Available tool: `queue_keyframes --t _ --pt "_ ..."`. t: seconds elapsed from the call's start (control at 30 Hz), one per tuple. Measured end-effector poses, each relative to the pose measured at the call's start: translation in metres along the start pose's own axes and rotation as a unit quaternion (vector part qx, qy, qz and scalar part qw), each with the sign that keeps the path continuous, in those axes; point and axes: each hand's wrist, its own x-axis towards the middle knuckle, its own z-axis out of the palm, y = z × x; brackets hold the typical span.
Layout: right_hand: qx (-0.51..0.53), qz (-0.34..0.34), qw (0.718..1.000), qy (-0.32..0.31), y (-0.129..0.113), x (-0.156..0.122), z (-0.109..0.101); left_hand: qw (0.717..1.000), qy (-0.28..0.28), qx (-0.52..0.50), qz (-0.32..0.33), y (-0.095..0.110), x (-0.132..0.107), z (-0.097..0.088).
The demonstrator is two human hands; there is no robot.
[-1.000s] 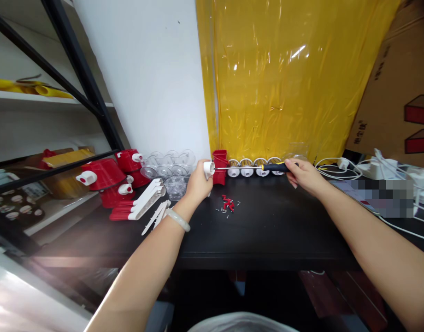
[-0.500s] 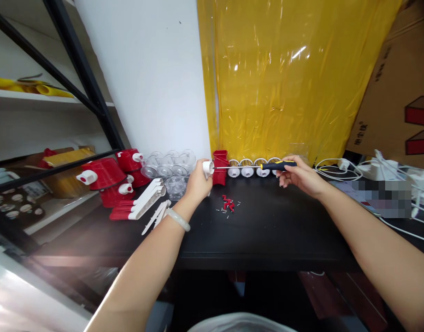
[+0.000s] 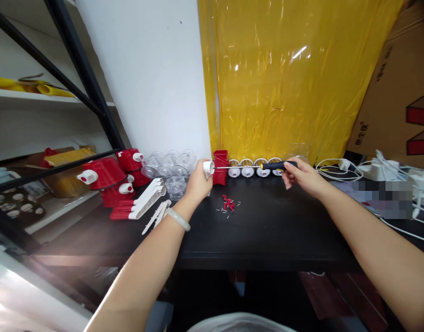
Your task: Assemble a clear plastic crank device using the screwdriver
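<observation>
My left hand [image 3: 198, 182] is closed around a white plastic part [image 3: 208, 168] with a round open end facing right. My right hand [image 3: 303, 175] pinches the handle of a screwdriver [image 3: 276, 165], dark blue with yellow bands. The screwdriver lies level, and its thin shaft runs left to the opening of the white part; its tip is hidden there. Below, small red plastic pieces [image 3: 229, 204] and several screws [image 3: 224, 210] lie loose on the black table [image 3: 260, 240]. Behind the shaft stand a red plastic part [image 3: 220, 167] and a row of white-rimmed cylinders [image 3: 247, 168].
To the left are red housings with white spouts [image 3: 104, 173], clear plastic cups [image 3: 168, 163], white handles with red ends [image 3: 146, 200] and flat white strips [image 3: 157, 216]. White cables and adapters [image 3: 381, 168] and a pixelated flat device [image 3: 364, 196] lie at right, before a cardboard box [image 3: 388, 92].
The screwdriver handle has turned, with its yellow marking rolled out of sight, and my right fingers have shifted on it. My left hand and the white part stay in place.
</observation>
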Motion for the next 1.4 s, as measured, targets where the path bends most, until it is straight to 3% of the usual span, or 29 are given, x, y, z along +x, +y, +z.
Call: queue_keyframes --t 0.2,0.43,0.67,0.77,0.97,1.4 --pt "-0.069 -0.037 0.997 0.017 0.000 0.001 -0.002 1.000 -0.014 0.011 -0.001 0.002 -0.001 0.000" --pt "-0.100 0.014 0.995 0.007 0.002 0.000 -0.004 1.000 -0.010 -0.001 0.009 0.001 -0.001 0.000" --pt "0.029 0.084 0.996 -0.028 -0.001 0.002 -0.002 1.000 0.000 -0.007 0.005 0.002 0.000 0.000" --pt "0.068 0.064 0.994 -0.050 -0.005 0.001 0.000 1.000 0.002 -0.012 0.002 0.002 0.000 0.000" --pt "0.077 0.030 0.996 -0.023 -0.008 -0.002 -0.001 1.000 -0.012 -0.001 -0.002 0.002 -0.001 0.001" --pt "-0.016 0.026 1.000 -0.001 -0.005 0.001 -0.001 1.000 -0.016 0.009 -0.003 0.003 -0.001 -0.001"
